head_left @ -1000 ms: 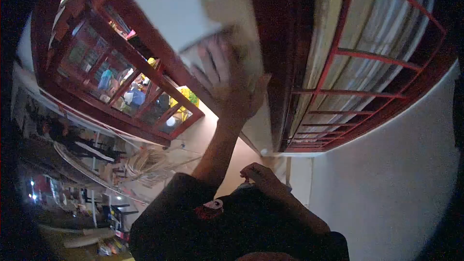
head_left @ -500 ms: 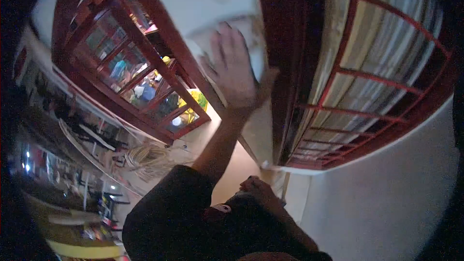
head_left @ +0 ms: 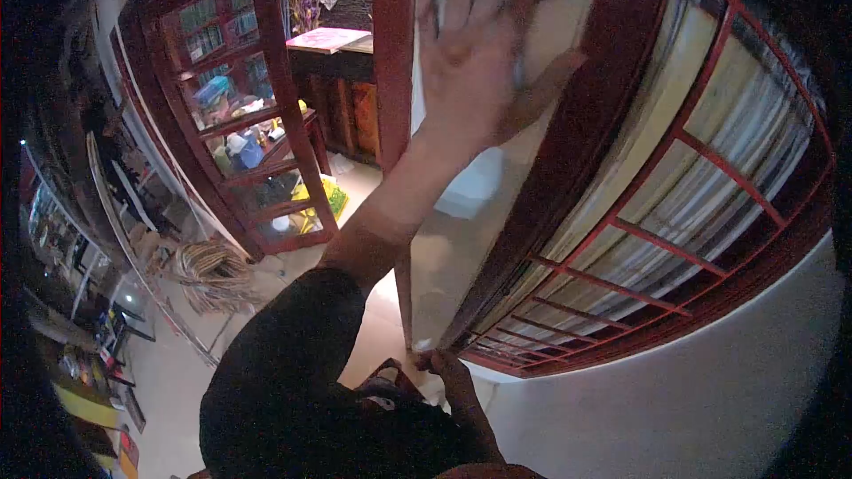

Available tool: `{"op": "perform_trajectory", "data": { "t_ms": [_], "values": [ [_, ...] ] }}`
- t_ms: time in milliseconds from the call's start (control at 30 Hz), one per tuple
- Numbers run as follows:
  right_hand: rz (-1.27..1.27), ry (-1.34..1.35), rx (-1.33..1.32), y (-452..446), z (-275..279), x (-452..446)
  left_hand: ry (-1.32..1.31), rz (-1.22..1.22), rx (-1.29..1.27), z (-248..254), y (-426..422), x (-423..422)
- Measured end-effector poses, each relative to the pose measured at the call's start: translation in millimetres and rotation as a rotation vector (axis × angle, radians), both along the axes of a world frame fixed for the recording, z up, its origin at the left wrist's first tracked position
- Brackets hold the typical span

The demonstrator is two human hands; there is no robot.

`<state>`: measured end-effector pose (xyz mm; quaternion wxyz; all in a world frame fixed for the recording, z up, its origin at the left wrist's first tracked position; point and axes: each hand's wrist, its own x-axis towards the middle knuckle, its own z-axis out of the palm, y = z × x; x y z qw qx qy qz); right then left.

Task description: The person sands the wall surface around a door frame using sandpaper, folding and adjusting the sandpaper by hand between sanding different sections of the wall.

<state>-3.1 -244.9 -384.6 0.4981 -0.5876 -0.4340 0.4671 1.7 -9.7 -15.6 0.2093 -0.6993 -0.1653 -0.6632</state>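
Note:
My left hand (head_left: 470, 71) is raised with its fingers stretched out and spread, the back of it toward me. It is in front of a tall, glossy pale panel (head_left: 444, 257) set in a dark red frame (head_left: 612, 62). Whether the palm presses on the panel is hard to tell. A blurry whitish patch (head_left: 475, 182) shows on the panel below the wrist; it may be a reflection. Low down, my right hand (head_left: 441, 362) is near the panel's bottom end, fingers curled. What those fingers hold, if anything, is too small and dim to make out.
On the right is a red-barred window (head_left: 683, 213) with pale curtains. To the left, a red-framed glass door (head_left: 257, 115) stands beside an opening onto a counter (head_left: 328, 40). A coil of rope or hose (head_left: 213, 264) lies on the floor near a yellow bag (head_left: 324, 200).
My view has turned, showing more of the opening and counter. My left hand has moved up and slightly right, fingers still spread. My right hand appears lower and further left.

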Motion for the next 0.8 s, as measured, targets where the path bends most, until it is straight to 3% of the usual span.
{"op": "perform_trajectory", "data": {
  "t_ms": [100, 167, 233, 300, 333, 400, 467, 567, 600, 700, 733, 767, 800],
  "values": [
    [0.017, 0.000, 0.110, 1, 4, 0, 0.030, 0.133, -0.030, 4, -8, 6],
    [0.056, -0.063, 0.129, 1, 36, -4, 0.029, -0.008, -0.185, -51, -7, 2],
    [0.019, -0.044, 0.113, -4, 47, -5, 0.130, 0.136, -0.269, -133, -1, 3],
    [0.053, -0.056, -0.052, -1, 46, 0, 0.097, 0.418, -0.002, -206, 30, 11],
    [0.031, -0.041, -0.034, 0, 43, 0, 0.107, 0.397, 0.021, -194, 29, 11],
    [-0.049, 0.024, -0.039, -4, 37, 0, 0.116, 0.209, -0.182, -155, 8, 1],
    [-0.079, 0.186, -0.045, -3, 43, -2, 0.158, 0.236, -0.210, -95, 2, -4],
    [-0.053, 0.436, 0.130, 11, -17, -13, 0.109, 0.100, -0.127, -29, -7, -1],
    [-0.035, 0.267, 0.063, 10, 23, -12, 0.075, 0.104, -0.100, -16, -6, 2],
    [0.017, 0.231, 0.299, 18, 10, -15, 0.015, 0.088, -0.030, 7, -2, 10],
    [-0.062, 0.511, -0.038, 13, 14, -13, -0.026, 0.068, -0.001, 11, -2, 11],
    [-0.061, 0.519, -0.031, 13, 12, -12, -0.019, 0.067, 0.006, 13, -3, 11],
    [-0.021, 0.234, 0.147, 10, 7, -7, -0.012, 0.064, 0.004, 16, -4, 10]
  ]
}}
